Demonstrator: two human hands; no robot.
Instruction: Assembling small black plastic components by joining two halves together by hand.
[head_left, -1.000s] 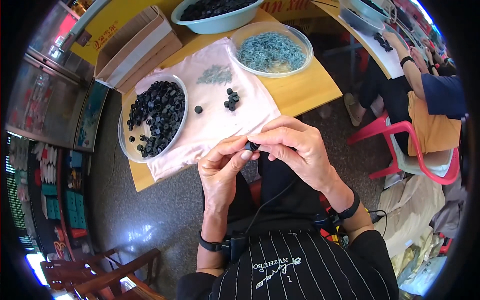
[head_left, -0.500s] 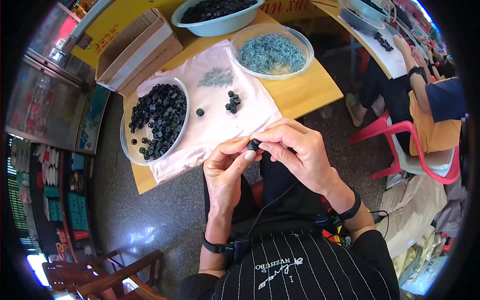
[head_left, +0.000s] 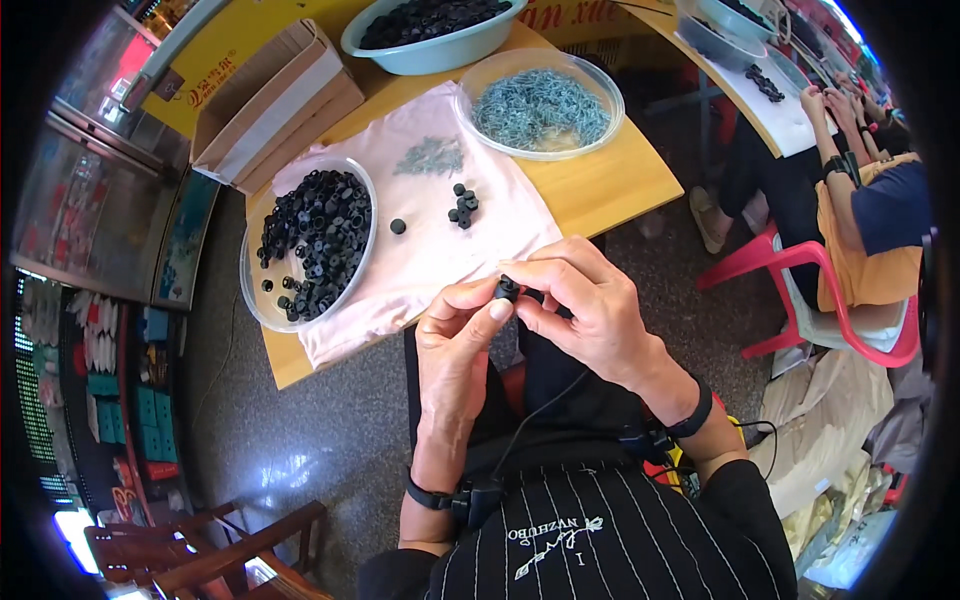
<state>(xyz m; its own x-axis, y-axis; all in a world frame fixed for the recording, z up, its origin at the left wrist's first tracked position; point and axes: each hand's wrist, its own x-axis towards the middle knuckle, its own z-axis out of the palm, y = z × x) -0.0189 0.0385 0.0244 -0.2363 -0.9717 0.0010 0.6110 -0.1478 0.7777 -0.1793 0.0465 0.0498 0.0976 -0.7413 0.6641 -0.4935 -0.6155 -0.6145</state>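
Observation:
A small round black part (head_left: 507,289) is pinched in front of me, just off the table's near edge. My left hand (head_left: 460,325) grips it between thumb and forefinger. From the other side my right hand (head_left: 580,300) is closed on the same part with its fingertips; their tips partly hide it. Beyond my hands, a little cluster of black parts (head_left: 464,207) and one single round black piece (head_left: 398,226) lie on the pale pink cloth (head_left: 505,215). Farther back on the cloth is a loose heap of thin greyish pins (head_left: 430,156).
A clear tub of black rings and caps (head_left: 325,235) stands left. At the back are a cardboard box (head_left: 285,110), a pale basin (head_left: 430,58) of black parts and a clear tub of metal pins (head_left: 540,105). A person (head_left: 880,200) sits right by a pink chair (head_left: 835,270).
My right fingers have shifted slightly on the black part, the thumb lower and farther from the forefinger. At the right, the other person's hands have lifted from the table.

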